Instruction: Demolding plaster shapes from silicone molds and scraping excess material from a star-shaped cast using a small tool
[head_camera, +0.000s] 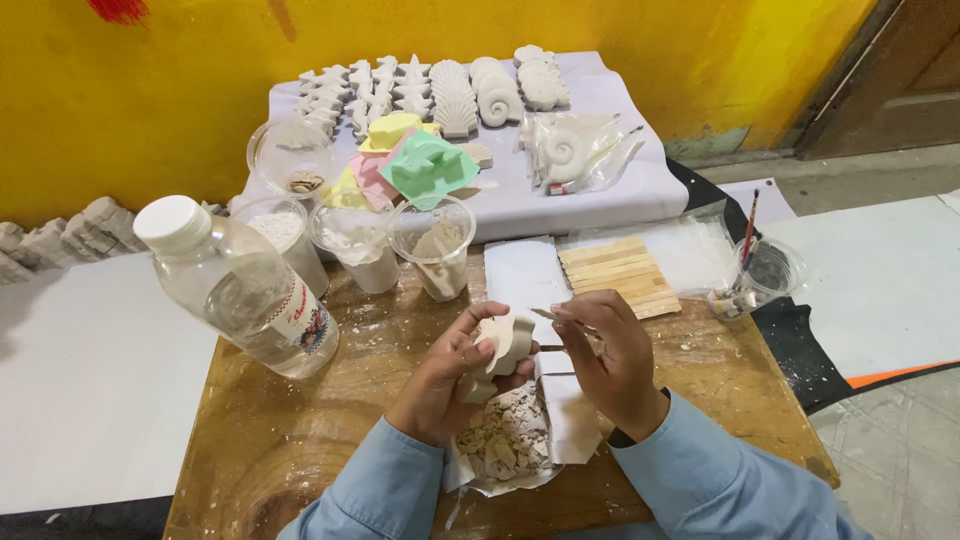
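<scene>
A white plaster cast (505, 343) is held above the scrap pile (508, 440) by the left hand (455, 375), its fingers curled around it. A thin stick (548, 316) is pinched by the right hand (610, 350); the edge should be scraped lightly, with the cast well supported, since plaster probably chips easily.

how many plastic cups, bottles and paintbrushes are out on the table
clear plastic cups: 5
plastic bottle: 1
paintbrush: 1, standing in the cup at the right
total: 7
</scene>
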